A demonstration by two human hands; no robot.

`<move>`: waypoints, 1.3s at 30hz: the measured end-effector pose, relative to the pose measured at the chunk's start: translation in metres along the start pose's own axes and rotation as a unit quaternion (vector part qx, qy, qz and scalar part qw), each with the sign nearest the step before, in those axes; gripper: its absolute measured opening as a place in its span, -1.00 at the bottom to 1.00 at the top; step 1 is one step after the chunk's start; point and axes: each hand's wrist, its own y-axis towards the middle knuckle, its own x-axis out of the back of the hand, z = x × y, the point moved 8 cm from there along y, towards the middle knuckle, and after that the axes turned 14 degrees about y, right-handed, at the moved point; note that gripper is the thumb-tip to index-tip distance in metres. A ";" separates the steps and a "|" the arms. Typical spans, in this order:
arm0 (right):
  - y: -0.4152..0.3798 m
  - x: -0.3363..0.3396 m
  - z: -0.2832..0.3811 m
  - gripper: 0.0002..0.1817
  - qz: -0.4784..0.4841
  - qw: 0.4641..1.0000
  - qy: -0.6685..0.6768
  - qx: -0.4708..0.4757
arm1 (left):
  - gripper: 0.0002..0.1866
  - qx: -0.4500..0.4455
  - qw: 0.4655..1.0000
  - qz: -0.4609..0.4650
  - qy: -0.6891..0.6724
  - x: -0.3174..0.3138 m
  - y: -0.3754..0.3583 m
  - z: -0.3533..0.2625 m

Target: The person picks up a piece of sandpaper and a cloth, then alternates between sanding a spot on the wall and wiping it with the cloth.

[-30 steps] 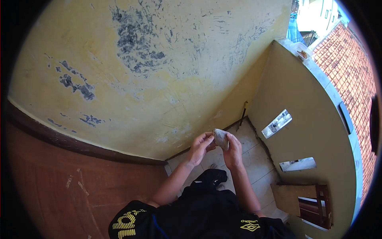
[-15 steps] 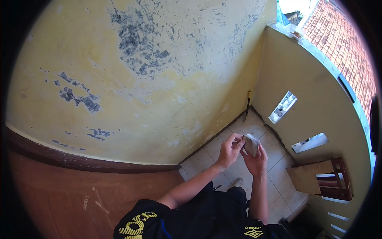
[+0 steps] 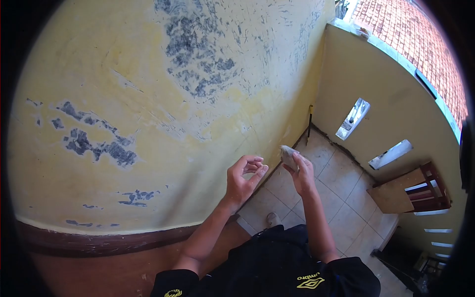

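Note:
My right hand point(image 3: 304, 174) grips a small, flat, grey dusty pad point(image 3: 288, 156) by its edge, thumb on the near side and fingers around the back. The pad is tilted up and resembles folded sandpaper. To the left, my left hand point(image 3: 242, 180) is raised with its fingers loosely curved and a gap between thumb and forefinger; nothing shows in it. Both hands are in front of the yellow wall point(image 3: 163, 163), whose paint is scraped off in grey patches point(image 3: 193, 54).
A yellow-and-black rod point(image 3: 310, 121) leans in the wall corner. On the right, a low wall point(image 3: 396, 119) has slot openings, with a brown wooden piece point(image 3: 396, 193) against it. Pale tiles point(image 3: 341, 173) cover the floor; a brown surface point(image 3: 99, 274) lies at lower left.
My left hand has let go of the pad and moved left and up, toward the yellow wall. My right hand keeps the pad, now a little further left. The view has shifted.

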 end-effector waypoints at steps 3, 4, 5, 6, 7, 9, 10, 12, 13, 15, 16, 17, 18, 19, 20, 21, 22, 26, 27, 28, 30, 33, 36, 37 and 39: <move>0.043 -0.010 0.010 -0.59 -0.037 0.970 -0.133 0.199 | -0.81 -0.169 0.973 -0.001 0.159 0.067 0.023 -0.072; 0.051 -0.027 0.010 -0.59 -0.033 0.965 -0.120 0.230 | -0.83 -0.215 0.956 0.003 0.201 0.083 0.030 -0.101; 0.057 -0.051 0.006 -0.59 -0.030 0.960 -0.107 0.258 | -0.84 -0.258 0.935 0.007 0.242 0.097 0.037 -0.125; 0.066 -0.072 -0.002 -0.58 -0.005 0.961 -0.108 0.255 | -0.84 -0.288 0.916 0.012 0.278 0.107 0.046 -0.140; 0.074 -0.093 -0.013 -0.58 0.018 0.962 -0.110 0.251 | -0.83 -0.316 0.896 0.018 0.312 0.114 0.053 -0.151; 0.085 -0.134 -0.033 -0.56 0.025 0.950 -0.131 0.282 | -0.82 -0.363 0.853 0.039 0.374 0.122 0.066 -0.166; 0.076 -0.157 -0.032 -0.56 0.010 0.928 -0.139 0.345 | -0.79 -0.375 0.835 0.055 0.398 0.122 0.072 -0.173; 0.070 -0.185 -0.038 -0.55 -0.003 0.899 -0.177 0.399 | -0.78 -0.407 0.798 0.068 0.439 0.126 0.082 -0.183; 0.074 -0.192 -0.044 -0.55 -0.004 0.899 -0.171 0.404 | -0.77 -0.433 0.758 0.078 0.482 0.124 0.085 -0.187; 0.079 -0.196 -0.060 -0.55 -0.089 0.895 -0.165 0.405 | -0.78 -0.446 0.754 0.056 0.479 0.129 0.088 -0.196; 0.068 -0.209 -0.065 -0.57 -0.099 0.875 -0.167 0.444 | -0.80 -0.457 0.755 0.035 0.469 0.133 0.087 -0.201; 0.056 -0.210 -0.073 -0.57 -0.100 0.876 -0.160 0.444 | -0.80 -0.460 0.750 0.038 0.473 0.134 0.087 -0.202; 0.038 -0.228 -0.081 -0.57 -0.021 0.836 -0.249 0.488 | -0.79 -0.461 0.746 0.034 0.480 0.136 0.087 -0.203; 0.030 -0.246 -0.087 -0.57 0.059 0.778 -0.335 0.528 | -0.78 -0.465 0.741 0.027 0.484 0.138 0.087 -0.205; 0.036 -0.238 -0.076 -0.56 0.079 0.745 -0.355 0.560 | -0.78 -0.468 0.734 0.036 0.491 0.138 0.087 -0.207; 0.051 -0.227 -0.065 -0.56 0.065 0.726 -0.397 0.558 | -0.78 -0.464 0.737 0.033 0.491 0.141 0.088 -0.207; 0.070 -0.216 -0.053 -0.56 -0.005 0.795 -0.326 0.512 | -0.78 -0.462 0.733 0.031 0.499 0.142 0.088 -0.208; 0.042 -0.239 -0.068 -0.58 0.052 0.795 -0.313 0.517 | -0.77 -0.468 0.723 0.038 0.507 0.141 0.092 -0.217; 0.050 -0.226 -0.067 -0.58 0.050 0.798 -0.313 0.512 | -0.77 -0.464 0.724 0.042 0.508 0.142 0.093 -0.219; 0.063 -0.212 -0.060 -0.58 0.039 0.771 -0.358 0.525 | -0.77 -0.464 0.715 0.038 0.522 0.142 0.097 -0.220; 0.083 -0.202 -0.049 -0.59 -0.046 0.822 -0.318 0.471 | -0.77 -0.465 0.704 0.032 0.535 0.142 0.099 -0.225; 0.040 -0.237 -0.075 -0.60 0.082 0.800 -0.308 0.507 | -0.77 -0.466 0.718 0.051 0.514 0.142 0.108 -0.221; 0.071 -0.220 -0.060 -0.59 0.030 0.817 -0.322 0.478 | -0.76 -0.478 0.690 0.059 0.540 0.136 0.109 -0.216; 0.082 -0.206 -0.055 -0.58 -0.056 0.863 -0.272 0.422 | -0.76 -0.477 0.692 0.057 0.539 0.136 0.107 -0.214; 0.056 -0.231 -0.065 -0.54 -0.036 0.868 -0.211 0.448 | -0.75 -0.472 0.710 0.059 0.520 0.135 0.103 -0.216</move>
